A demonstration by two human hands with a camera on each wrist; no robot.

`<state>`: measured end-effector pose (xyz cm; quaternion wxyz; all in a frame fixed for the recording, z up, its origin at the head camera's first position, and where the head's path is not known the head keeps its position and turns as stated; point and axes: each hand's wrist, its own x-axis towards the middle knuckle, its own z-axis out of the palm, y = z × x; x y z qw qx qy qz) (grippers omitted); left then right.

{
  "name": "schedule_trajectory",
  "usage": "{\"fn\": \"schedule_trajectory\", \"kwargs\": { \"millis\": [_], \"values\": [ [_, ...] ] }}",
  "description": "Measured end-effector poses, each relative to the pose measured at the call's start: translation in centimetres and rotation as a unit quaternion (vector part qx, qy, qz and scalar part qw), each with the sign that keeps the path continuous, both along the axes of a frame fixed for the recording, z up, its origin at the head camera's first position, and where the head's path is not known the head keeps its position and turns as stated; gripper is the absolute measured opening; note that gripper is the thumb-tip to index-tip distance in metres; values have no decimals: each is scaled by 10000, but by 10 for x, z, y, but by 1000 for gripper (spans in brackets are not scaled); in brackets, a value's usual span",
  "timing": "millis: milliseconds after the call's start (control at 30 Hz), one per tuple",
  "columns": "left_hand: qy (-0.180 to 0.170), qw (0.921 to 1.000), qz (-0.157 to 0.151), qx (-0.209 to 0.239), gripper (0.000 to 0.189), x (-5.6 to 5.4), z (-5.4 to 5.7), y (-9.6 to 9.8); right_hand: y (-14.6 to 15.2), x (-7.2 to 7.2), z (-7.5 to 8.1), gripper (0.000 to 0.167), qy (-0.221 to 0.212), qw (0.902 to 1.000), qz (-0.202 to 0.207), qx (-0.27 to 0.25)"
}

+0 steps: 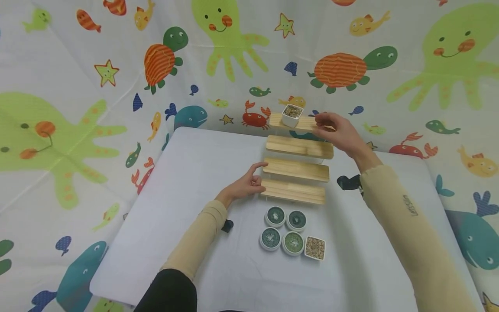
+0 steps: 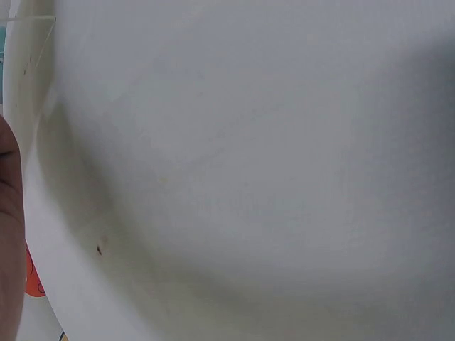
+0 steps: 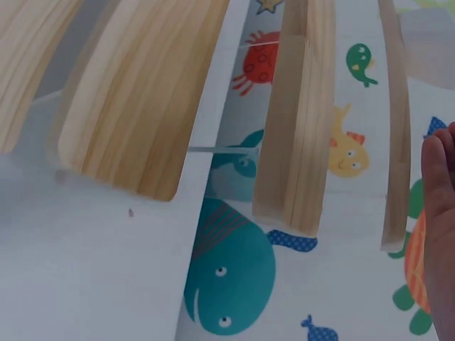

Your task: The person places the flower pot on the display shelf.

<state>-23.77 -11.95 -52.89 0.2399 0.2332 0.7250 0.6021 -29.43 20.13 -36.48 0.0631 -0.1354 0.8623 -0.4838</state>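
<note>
A tiered rack of pale wooden shelves (image 1: 299,147) stands on the white table in the head view. My left hand (image 1: 242,186) is at its left side, index finger stretched out to the end of one lower shelf (image 1: 296,170) and thumb right at the bottom shelf (image 1: 293,192). Over the right end of the top shelf (image 1: 304,123), my right hand (image 1: 340,132) has its fingers bent toward the wood. A square white pot of small tan pebbles (image 1: 292,113) sits left of it on that shelf. In the right wrist view, the right thumb (image 3: 435,174) shows beside the top shelf (image 3: 397,142).
In front of the rack stand several round white pots with green tops (image 1: 275,216) and another square pebble pot (image 1: 315,248). White table (image 1: 187,173) extends to both sides. A sea-animal printed cloth (image 1: 249,52) hangs behind.
</note>
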Motion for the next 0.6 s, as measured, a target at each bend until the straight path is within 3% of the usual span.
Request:
{"fn": "schedule_trajectory", "kwargs": {
  "millis": [433,600],
  "values": [
    [51,9999,-90,63,81,-1,-2,-3,13,31,-4,52,370,9961,353,721],
    [14,9999,-118,104,81,-1,-4,-5,14,47,-3,55,365,9955,499,712]
  ]
}}
